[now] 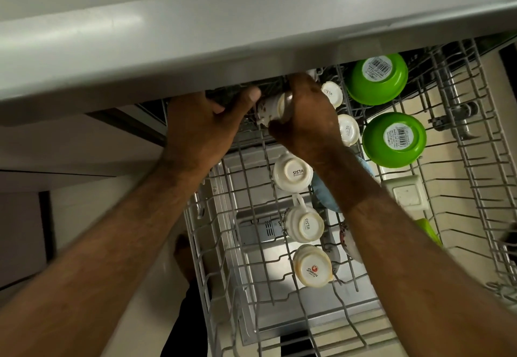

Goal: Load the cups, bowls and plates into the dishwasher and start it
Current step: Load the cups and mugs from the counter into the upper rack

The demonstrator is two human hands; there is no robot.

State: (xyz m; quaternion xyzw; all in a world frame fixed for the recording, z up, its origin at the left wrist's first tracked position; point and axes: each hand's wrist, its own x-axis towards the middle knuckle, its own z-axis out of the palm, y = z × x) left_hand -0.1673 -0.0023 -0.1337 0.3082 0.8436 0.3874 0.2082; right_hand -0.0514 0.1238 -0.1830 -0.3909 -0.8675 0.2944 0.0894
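The upper dishwasher rack (221,247) is pulled out below me. My right hand (305,116) grips a white cup (272,110) at the rack's far end, just under the countertop edge. My left hand (201,130) is beside it, thumb touching the cup's end; whether its fingers hold anything is hidden. Several white cups stand upside down in a row, one marked SISTA (292,172), another below it (305,225), and one marked Somny (312,267). Two green bowls (376,82) (394,140) lie upside down on the right.
The grey countertop (195,35) overhangs the rack's far end. A white square container (407,196) sits in the rack's right part, with a blue item (324,194) partly hidden under my right forearm. The open dishwasher door (279,261) shows beneath the wires.
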